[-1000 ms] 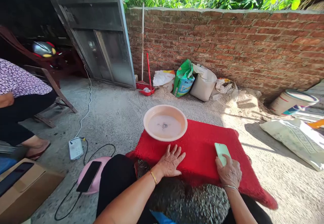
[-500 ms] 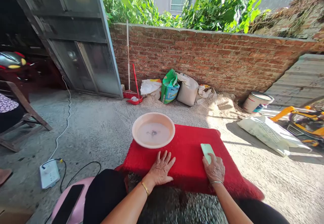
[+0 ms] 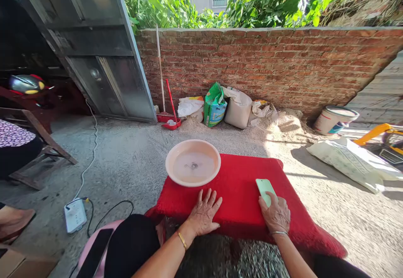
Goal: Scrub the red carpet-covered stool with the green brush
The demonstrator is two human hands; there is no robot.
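My left hand (image 3: 204,214) lies flat with spread fingers on a red cloth (image 3: 241,173) that covers a low table. Just beyond its fingertips stands a pale pink basin (image 3: 170,173), holding cloudy liquid with a small dark patch in the middle. On the right side of the cloth, my right hand (image 3: 276,215) is closed over the lower part of a light green smartphone (image 3: 263,185), whose upper end points away from me. The fingertips under the phone are partly hidden.
A white power strip (image 3: 74,217) with cables lies on the floor at left, near a seated person's foot (image 3: 15,223). Filled sacks (image 3: 238,112), a red dustpan (image 3: 171,123) and a bucket (image 3: 335,120) stand along the brick wall (image 3: 267,68). Another sack (image 3: 349,160) lies at right.
The view has turned slightly left, so the scene sits further right. Both hands keep their places on the cloth, the right one still on the smartphone. More of the seated person shows at left.
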